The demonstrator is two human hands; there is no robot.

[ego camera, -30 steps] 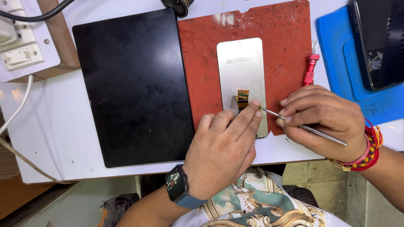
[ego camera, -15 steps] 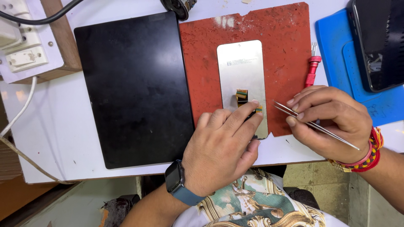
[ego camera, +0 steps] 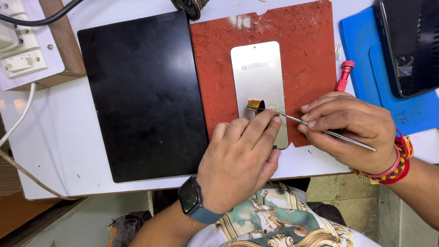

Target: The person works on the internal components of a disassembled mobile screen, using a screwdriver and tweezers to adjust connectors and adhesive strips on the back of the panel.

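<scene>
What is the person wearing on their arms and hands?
The left hand is bare, with a dark square smartwatch on a blue-grey band at the wrist. The right hand is bare too, with red, pink and yellow thread bracelets around its wrist. No sleeves reach either forearm.

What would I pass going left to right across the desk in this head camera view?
White socket board → black tablet → red mat → silver phone screen panel → red-handled screwdriver → blue mat → dark device.
</scene>
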